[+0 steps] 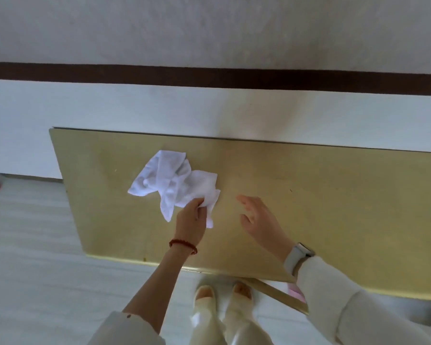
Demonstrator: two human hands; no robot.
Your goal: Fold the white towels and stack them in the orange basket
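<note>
White and crumpled, the towel (174, 185) lies bunched on the left half of the table (309, 195), and my left hand (190, 221) pinches its near edge between thumb and fingers. My right hand (259, 220) hovers just beside it, fingers loose and spread, holding nothing. I judge the cloth light, soft and floppy; it won't keep a shape on its own, so I would take two corners, one in each hand, and shake it flat before folding. The tabletop is a smooth, dull gold-olive board with a thin bright rim, pushed against a pale wall (209, 108) that carries a dark stripe. Pale floor (35, 245) runs beneath. No orange basket is in view.
</note>
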